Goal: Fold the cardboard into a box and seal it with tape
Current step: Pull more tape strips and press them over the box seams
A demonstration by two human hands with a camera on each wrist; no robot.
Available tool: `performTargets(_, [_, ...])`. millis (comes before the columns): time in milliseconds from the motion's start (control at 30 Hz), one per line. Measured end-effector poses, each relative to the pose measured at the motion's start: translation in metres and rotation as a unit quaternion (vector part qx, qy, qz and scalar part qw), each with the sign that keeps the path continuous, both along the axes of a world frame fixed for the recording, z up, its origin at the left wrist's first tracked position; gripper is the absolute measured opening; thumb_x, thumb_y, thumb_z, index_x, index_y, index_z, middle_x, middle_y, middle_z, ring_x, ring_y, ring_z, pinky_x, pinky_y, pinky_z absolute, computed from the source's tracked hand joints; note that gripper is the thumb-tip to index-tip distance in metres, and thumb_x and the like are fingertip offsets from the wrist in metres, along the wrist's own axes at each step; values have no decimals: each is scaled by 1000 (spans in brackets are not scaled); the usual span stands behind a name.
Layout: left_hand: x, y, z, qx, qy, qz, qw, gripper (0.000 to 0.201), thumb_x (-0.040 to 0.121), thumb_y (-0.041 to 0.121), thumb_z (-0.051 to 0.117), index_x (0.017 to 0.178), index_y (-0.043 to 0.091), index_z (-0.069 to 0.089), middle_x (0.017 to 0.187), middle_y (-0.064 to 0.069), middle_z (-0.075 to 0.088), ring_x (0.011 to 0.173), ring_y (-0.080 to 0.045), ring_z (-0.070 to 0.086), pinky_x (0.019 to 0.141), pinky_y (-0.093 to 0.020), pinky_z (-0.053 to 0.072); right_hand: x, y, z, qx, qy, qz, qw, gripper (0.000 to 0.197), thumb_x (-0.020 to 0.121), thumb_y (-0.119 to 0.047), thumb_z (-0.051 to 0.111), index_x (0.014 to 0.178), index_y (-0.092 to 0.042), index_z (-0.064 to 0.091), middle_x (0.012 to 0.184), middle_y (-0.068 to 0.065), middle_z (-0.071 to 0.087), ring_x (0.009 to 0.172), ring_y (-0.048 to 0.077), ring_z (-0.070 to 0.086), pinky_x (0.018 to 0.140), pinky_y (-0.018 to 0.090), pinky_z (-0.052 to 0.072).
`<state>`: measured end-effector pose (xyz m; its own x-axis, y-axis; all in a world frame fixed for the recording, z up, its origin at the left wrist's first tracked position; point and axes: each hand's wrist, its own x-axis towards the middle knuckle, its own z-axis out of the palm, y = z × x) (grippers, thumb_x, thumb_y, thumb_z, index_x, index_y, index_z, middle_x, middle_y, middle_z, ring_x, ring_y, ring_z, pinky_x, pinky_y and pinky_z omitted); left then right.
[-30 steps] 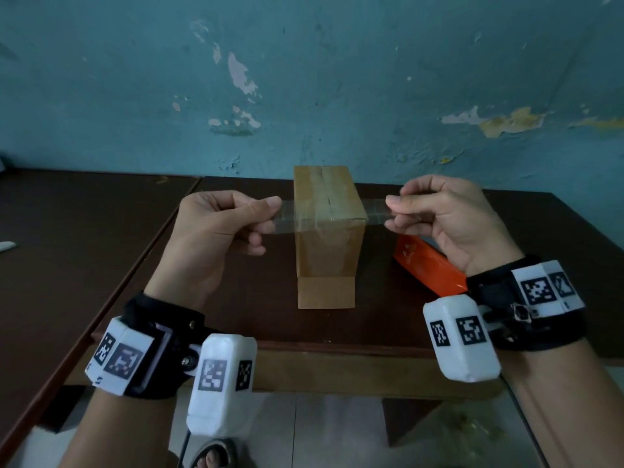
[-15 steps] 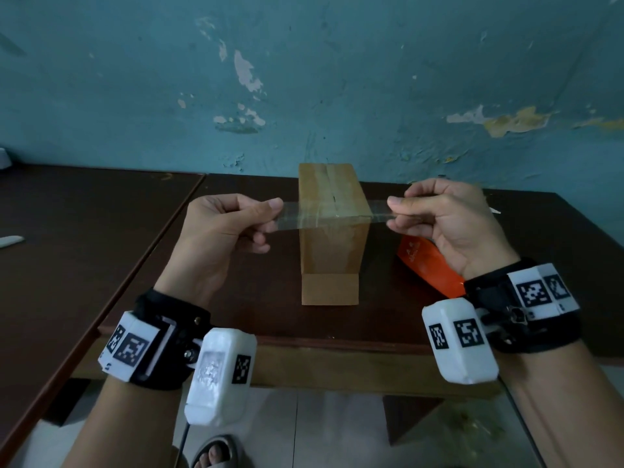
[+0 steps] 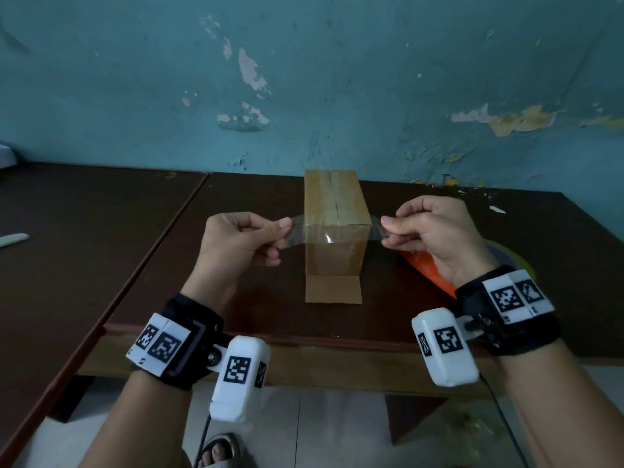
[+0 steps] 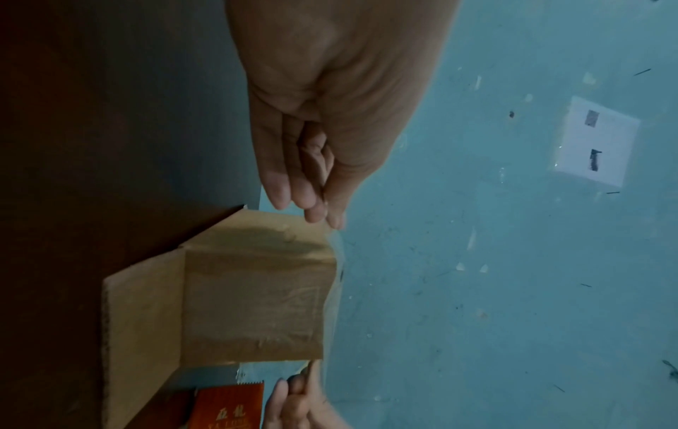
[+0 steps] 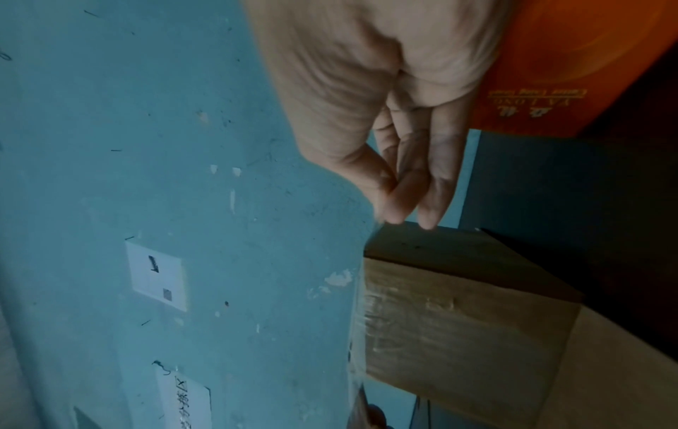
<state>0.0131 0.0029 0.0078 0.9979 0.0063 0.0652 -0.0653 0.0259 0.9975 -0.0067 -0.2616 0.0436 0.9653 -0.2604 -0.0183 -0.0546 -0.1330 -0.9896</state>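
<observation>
Head view, left hand [image 3: 236, 243] and right hand [image 3: 435, 234] each pinching clear tape strip [image 3: 332, 233], across cardboard box [image 3: 334, 244]

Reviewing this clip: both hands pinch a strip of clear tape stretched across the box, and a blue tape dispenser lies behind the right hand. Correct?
Not quite: the tape dispenser is orange, as the head view shows. Left hand and right hand do pinch the clear tape across the box.

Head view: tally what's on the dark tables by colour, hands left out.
Brown: 1, the cardboard box
Clear: 1, the tape strip stretched across it
Orange: 1, the tape dispenser
White: 1, a flat object at far left
Total: 4
</observation>
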Motion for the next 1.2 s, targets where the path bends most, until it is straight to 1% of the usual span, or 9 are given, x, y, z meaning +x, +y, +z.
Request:
performTargets(200, [2,-3,-7,-18,42,-27,999,40,79,28,82,93,-8,71,72,-7,71,57,-11,63,59,-26,61,0,5,-8,-10,31,15,999,17,86,4,75,100,1,66,70,13,72,60,18,74,70,39,66])
performTargets(300, [2,-6,-8,-24,74,-38,996,36,75,32,82,87,-1,73,72,-6,72,59,-10,62,59,-25,60,0,6,-12,-1,41,18,999,17,87,4,75,101,1,66,73,13,72,60,16,73,68,36,66])
performTargets(400, [3,-12,-11,-26,103,-45,993,26,81,28,82,82,3,72,72,-5,72,58,-10,62,58,-25,60,2,7,-15,14,39,20,999,16,87,4,76,99,1,65,73,14,71,59,15,72,66,34,65])
performTargets(533, [5,-19,-12,-44,132,-53,989,30,66,29,81,80,4,71,72,-7,73,56,-9,61,57,-25,60,3,13,-21,31,43,24,998,11,89,3,74,96,0,66,76,14,72,61,15,72,64,32,64])
performTargets(667, [6,-21,-12,-48,160,-55,984,14,85,17,77,81,5,72,75,-8,74,59,-10,62,57,-25,61,3,16,-23,62,70,30,995,9,90,2,72,97,1,68,91,19,74,70,19,71,64,30,63])
performTargets(833, [6,-21,-14,-50,161,-63,984,32,64,33,81,80,7,73,78,-8,76,63,-12,66,63,-28,64,3,17,-24,68,83,41,993,8,92,0,70,99,2,68,88,17,70,64,15,64,62,28,63])
performTargets(967, [6,-21,-16,-34,161,-43,985,26,79,27,83,86,5,73,80,-12,77,68,-18,73,68,-31,66,5,14,-25,84,97,55,990,9,94,-3,70,101,1,67,82,12,69,58,11,64,64,31,63])
performTargets(1067, [8,-20,-19,-41,154,-46,986,37,69,35,84,87,6,71,82,-11,77,69,-19,74,65,-31,65,7,16,-32,61,119,49,990,5,97,-1,64,102,-2,65,85,14,68,54,12,65,66,34,63])
performTargets(1200, [10,-24,-20,-33,131,-33,990,26,84,23,81,99,6,70,91,-9,74,77,-18,75,72,-30,66,5,19,-47,10,119,54,991,7,101,-1,59,103,-3,66,90,15,68,57,11,67,66,30,63])
